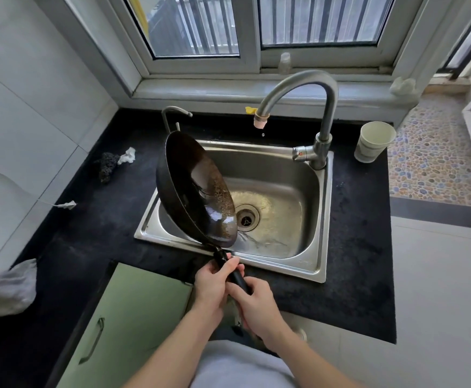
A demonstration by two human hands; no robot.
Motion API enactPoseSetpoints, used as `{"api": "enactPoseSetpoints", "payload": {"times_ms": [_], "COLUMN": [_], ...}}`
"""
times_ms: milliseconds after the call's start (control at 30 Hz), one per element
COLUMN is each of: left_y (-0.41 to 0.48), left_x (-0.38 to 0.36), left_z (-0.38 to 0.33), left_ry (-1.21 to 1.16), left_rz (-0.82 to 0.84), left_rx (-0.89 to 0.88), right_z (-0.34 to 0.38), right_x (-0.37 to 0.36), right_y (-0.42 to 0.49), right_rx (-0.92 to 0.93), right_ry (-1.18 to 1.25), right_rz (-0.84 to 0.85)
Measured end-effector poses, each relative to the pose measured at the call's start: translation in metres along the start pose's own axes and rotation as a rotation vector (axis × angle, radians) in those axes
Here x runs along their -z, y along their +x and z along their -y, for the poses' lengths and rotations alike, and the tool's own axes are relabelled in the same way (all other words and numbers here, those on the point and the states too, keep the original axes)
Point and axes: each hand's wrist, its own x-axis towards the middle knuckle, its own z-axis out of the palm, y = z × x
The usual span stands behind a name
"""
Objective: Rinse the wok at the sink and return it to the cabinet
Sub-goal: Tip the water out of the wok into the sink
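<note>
Both hands are curling round the wok handle [238, 278], the left hand [210, 280] gripping up near the pan and the right hand [258, 302] gripping the end. The two-handed grip is probably steadying the weight. The wok [195, 189] is being held steeply tipped on edge over the left part of the sink [322, 219], inside facing right, likely for draining rinse water. A thin stream is running off its low rim onto the basin floor beside the drain [246, 218], and the basin is holding only a wet film. The faucet [298, 88] is seemingly off, with one drop falling. A paper cup [374, 141] is standing on the surface [88, 219] right of the faucet, contents hidden. The green cabinet door [128, 317] is waiting below.
</note>
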Motion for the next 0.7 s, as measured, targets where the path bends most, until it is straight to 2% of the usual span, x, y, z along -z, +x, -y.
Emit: {"api": "enactPoseSetpoints", "payload": {"times_ms": [167, 467, 700], "left_y": [0.002, -0.001, 0.000], "left_x": [-0.008, -0.004, -0.006], "left_z": [0.001, 0.013, 0.012], "left_ry": [-0.152, 0.043, 0.198], "left_rz": [0.072, 0.041, -0.008], "left_rx": [0.128, 0.011, -0.056], "right_z": [-0.002, -0.012, -0.011], "right_x": [0.009, 0.030, 0.029], "right_y": [0.004, 0.002, 0.002], "right_rx": [0.038, 0.025, 0.031], "right_ry": [-0.102, -0.095, 0.048], "right_rz": [0.013, 0.127, 0.191]}}
